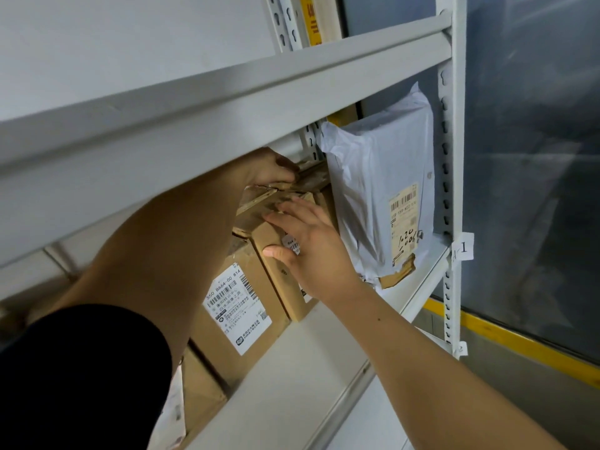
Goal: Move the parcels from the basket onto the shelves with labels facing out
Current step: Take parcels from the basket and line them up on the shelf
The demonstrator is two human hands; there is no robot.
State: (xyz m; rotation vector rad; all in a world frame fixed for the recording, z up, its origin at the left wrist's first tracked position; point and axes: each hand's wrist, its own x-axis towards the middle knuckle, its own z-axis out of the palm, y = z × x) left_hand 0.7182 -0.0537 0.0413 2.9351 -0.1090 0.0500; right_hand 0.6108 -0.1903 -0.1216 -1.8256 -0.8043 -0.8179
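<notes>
From your head camera you have two hands in the rack and, as far as shows, four parcels on one shelf [324, 362]: three brown boxes and one white bag [380, 190]. The small box [276, 203] sits on top of a taller box [279, 274], at about 11 o'clock from your right hand; its cardboard is worn, creased and taped, and no label shows on it. Your left hand [269, 167] has its fingers curled over that box's top edge, gripping it. Your right hand [308, 245] lies flat with straight fingers against its near side. At 7 o'clock the labelled box [233, 319] faces out; at 3 o'clock the bag stands upright, label outward.
</notes>
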